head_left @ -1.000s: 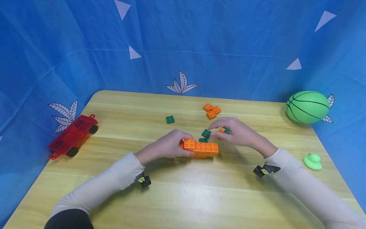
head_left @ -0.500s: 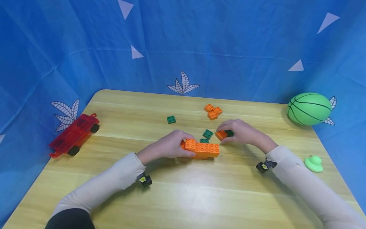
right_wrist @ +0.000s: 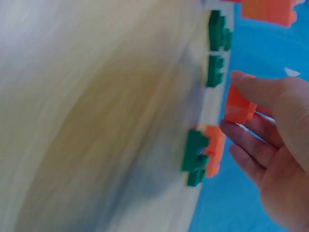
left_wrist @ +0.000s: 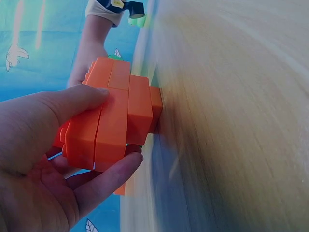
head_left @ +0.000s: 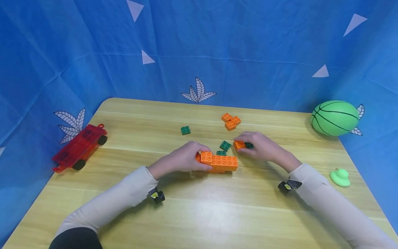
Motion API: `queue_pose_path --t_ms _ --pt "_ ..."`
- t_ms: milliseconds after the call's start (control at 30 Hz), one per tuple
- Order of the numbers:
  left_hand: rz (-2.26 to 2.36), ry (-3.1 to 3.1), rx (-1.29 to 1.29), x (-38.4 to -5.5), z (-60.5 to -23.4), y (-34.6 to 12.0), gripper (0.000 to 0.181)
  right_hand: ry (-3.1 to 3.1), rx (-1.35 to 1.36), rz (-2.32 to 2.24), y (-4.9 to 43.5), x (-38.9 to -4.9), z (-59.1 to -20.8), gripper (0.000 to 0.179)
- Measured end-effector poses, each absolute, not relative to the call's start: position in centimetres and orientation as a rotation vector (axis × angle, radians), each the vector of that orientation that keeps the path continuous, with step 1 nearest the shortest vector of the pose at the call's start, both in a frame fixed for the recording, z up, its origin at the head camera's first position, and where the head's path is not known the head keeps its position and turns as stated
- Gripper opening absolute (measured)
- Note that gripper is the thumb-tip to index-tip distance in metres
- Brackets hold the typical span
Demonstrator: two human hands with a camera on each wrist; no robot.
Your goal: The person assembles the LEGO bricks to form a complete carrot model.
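Observation:
My left hand (head_left: 186,157) grips an assembled block of orange toy bricks (head_left: 224,162) at its left end, thumb on the near face. In the left wrist view the block (left_wrist: 113,116) appears stepped, with several bricks joined. To its right, my right hand (head_left: 262,147) pinches one orange brick (right_wrist: 239,102) between thumb and fingers, raised off the table. Green bricks (right_wrist: 194,151) and another orange brick (right_wrist: 214,150) lie near this hand in the right wrist view. Between the hands are two flat green bricks (head_left: 225,145), close behind the block.
Three orange bricks (head_left: 230,125) cluster farther back, and a lone green brick (head_left: 185,130) lies left of them. A red wheeled toy base (head_left: 79,147) stands at the left edge. At right are a green ball (head_left: 335,118) and a small light-green toy (head_left: 340,177).
My right hand has moved from beside the green bricks slightly right, then taken hold of an orange brick and lifted it. My left hand keeps its grip on the block in the same place.

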State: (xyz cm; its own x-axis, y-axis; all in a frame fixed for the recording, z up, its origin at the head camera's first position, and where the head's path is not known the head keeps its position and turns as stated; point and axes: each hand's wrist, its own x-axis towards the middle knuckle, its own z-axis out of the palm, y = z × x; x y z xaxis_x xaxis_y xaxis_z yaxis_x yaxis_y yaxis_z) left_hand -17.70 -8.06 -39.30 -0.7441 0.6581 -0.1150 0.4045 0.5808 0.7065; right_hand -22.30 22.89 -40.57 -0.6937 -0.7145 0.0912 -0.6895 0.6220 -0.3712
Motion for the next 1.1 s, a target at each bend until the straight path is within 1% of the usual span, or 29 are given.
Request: queue_pose_path --t_ms 167,333,467,567,933,1100 --pt "0.979 2.442 0.873 -17.7 -39.3 -8.1 0.027 2.736 -1.194 -0.752 22.0 -21.0 -39.0 0.044" --pt "0.969 2.458 0.883 -17.6 -39.2 -8.2 0.031 2.68 -1.294 -0.903 20.9 -19.4 -37.7 0.042" --pt "0.956 2.474 0.885 -17.6 -39.1 -8.2 0.032 2.657 -1.376 -0.939 20.1 -18.3 -37.2 0.04" --pt "0.962 2.463 0.888 -17.6 -39.1 -8.2 0.031 2.64 -1.379 -0.931 19.6 -17.7 -37.0 0.039" --pt "0.955 2.459 0.876 -17.6 -39.1 -8.1 0.029 2.644 -1.393 -0.866 19.1 -17.3 -37.0 0.037" --pt "0.955 2.454 0.872 -17.7 -39.1 -8.0 0.027 2.642 -1.343 -0.886 18.9 -17.3 -36.9 0.037"
